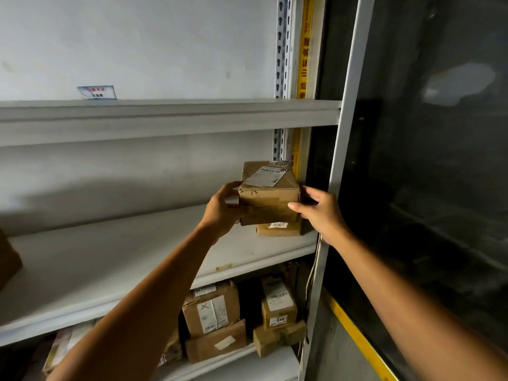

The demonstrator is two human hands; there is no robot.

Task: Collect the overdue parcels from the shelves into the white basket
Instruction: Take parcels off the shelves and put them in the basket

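Grip: left hand (222,209), right hand (320,214), parcel (268,194), shelf (110,257)

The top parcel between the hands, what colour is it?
The top parcel is brown cardboard with a white label on top; the head view shows it.

Grips a stack of two brown parcels (268,193) from both sides at the right end of the middle shelf (110,257): left hand (222,210) on the left face, right hand (321,213) on the right, thumbs across the front. Shows a smaller box (279,229) just beneath, and more cartons (211,312) on the shelf below.
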